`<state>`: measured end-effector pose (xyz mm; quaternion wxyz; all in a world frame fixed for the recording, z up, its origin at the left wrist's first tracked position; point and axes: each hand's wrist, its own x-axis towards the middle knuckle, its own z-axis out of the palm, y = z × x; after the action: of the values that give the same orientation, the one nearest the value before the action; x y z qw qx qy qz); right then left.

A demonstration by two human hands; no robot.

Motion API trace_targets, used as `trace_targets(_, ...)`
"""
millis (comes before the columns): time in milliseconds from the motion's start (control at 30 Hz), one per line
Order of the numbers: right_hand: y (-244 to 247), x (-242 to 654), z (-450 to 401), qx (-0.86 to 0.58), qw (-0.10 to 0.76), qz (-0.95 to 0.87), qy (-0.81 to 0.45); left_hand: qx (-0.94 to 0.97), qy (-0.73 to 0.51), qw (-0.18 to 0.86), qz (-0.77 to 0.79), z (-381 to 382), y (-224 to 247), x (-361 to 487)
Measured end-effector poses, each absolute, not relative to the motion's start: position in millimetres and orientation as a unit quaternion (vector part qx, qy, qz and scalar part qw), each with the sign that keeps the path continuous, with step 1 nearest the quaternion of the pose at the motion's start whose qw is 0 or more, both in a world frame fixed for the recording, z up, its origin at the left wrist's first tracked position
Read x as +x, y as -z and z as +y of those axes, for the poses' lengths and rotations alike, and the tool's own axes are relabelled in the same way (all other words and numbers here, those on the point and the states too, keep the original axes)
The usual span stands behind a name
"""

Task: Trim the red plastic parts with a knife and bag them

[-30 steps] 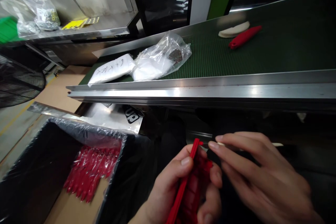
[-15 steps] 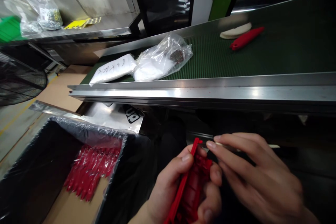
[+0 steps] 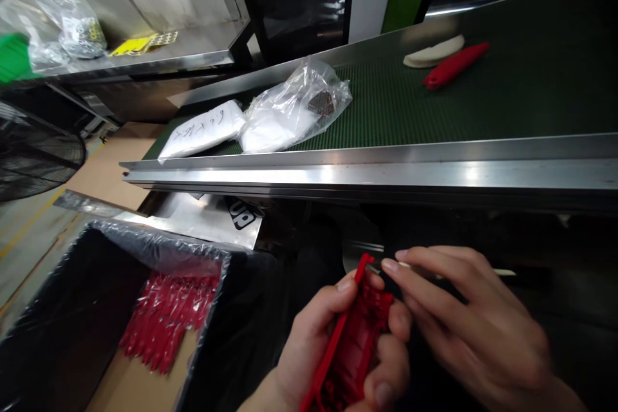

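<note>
My left hand [image 3: 333, 328] is closed around a long red plastic shell [image 3: 355, 354], its hollow, ribbed inside facing up. The thumb presses on the shell's long edge and the fingers wrap its other side. My right hand [image 3: 476, 315] pinches a thin pale-handled tool [image 3: 503, 272] between thumb and fingers. Its narrow, dark tip points left towards the upper end of the shell; whether it touches is too small to tell. Most of the tool is hidden behind the fingers.
Ahead runs a green conveyor belt [image 3: 381, 109] with a metal rail [image 3: 386, 174]. On it lie a red handle-shaped part [image 3: 456, 65], a cream curved piece [image 3: 434, 53] and white plastic packages [image 3: 203, 130]. At lower left, a lined bin [image 3: 53, 315] holds several wrapped red parts [image 3: 168, 302]. A fan [image 3: 38, 148] stands left.
The view has shifted slightly. The red shell has turned a little in my left hand, showing more of its inside. My right hand stays almost in place, with the tool still pinched.
</note>
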<state>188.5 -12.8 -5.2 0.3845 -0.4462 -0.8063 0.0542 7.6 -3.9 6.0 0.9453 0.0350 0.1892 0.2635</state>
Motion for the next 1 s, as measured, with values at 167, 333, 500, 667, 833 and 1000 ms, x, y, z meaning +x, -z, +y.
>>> trace_targets(167, 13.6, 195.0, -13.4, -0.447, 0.361, -0.818, -0.023, 0.017, -0.245, 0.955, 0.165, -4.0, -1.5, 9.5)
trace_targets(333, 24.8, 198.9, -17.0, -0.482, 0.344, -0.805, 0.038, 0.02, -0.266, 0.948, 0.176, -6.8, 0.7, 13.9)
trace_targets(500, 17.8, 209.0, -13.8, -0.552, 0.389, -0.733, 0.086, 0.004, -0.246, 0.953, 0.178, -11.8, 16.8, 14.2)
trace_targets(667, 9.7, 210.0, -8.0, -0.603, 0.432, -0.668, 0.059, -0.017, -0.243, 0.953, 0.179, -13.1, 25.0, 13.6)
trace_targets(833, 38.1, 206.2, -7.1, -0.601, 0.465, -0.647, -0.062, 0.038, -0.33, 0.92, 0.207, 9.7, 5.7, 18.0)
trace_targets(1000, 101.6, 202.8, -7.5, -0.604, 0.372, -0.705, -0.011, 0.449, -0.328, 0.745, 0.368, 92.2, -59.8, 30.6)
